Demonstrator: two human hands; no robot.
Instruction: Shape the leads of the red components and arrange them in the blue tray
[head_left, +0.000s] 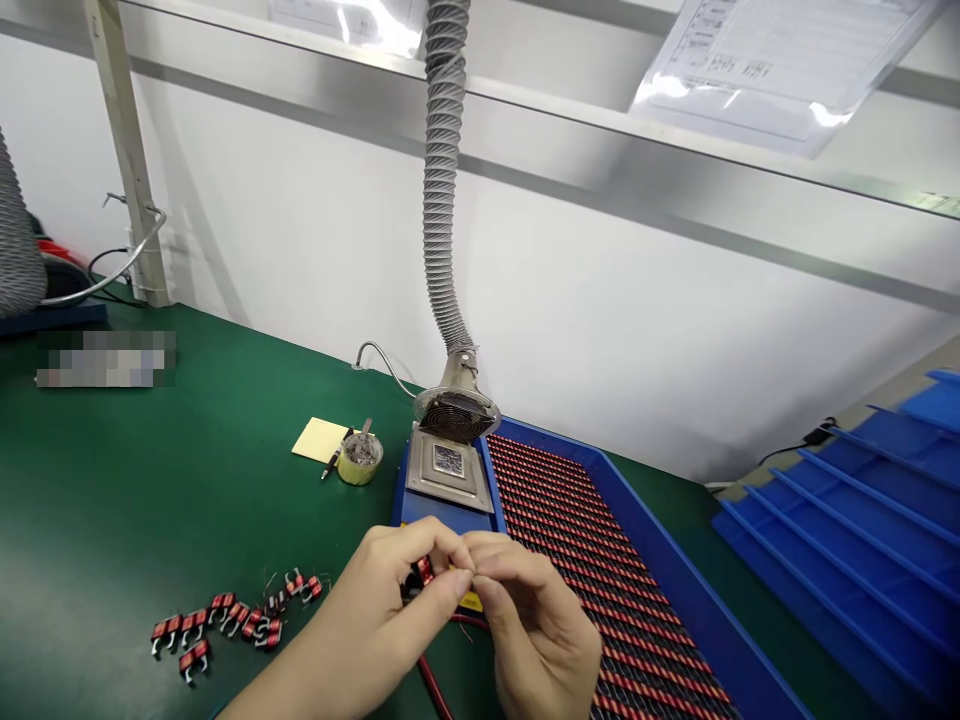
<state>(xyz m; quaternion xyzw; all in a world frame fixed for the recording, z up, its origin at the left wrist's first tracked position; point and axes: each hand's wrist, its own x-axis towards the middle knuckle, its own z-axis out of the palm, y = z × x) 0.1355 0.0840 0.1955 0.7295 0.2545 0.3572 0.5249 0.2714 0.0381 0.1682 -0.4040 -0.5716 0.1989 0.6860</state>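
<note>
My left hand [397, 600] is closed around a small red-and-black wire-wound coil [425, 571], mostly hidden behind the fingers. Thumb and forefinger of my right hand [536, 615] are pinched together, touching the left fingertips. What sits in that pinch, possibly a thin wire lead, is too small to make out. Both hands are just in front of a blue solder pot [450, 480] with a square metal top. Several similar coils [232, 615] with silvery bent leads lie loosely on the green table, left of my left forearm.
A blue tray [660, 560] packed with rows of coils stands right of the pot. Above the pot hangs a grey extractor hose [444, 180]. A small round tin [360, 460], a pen [336, 455] and a yellow pad [319, 438] lie left. Blue stacked trays [847, 520] lean far right.
</note>
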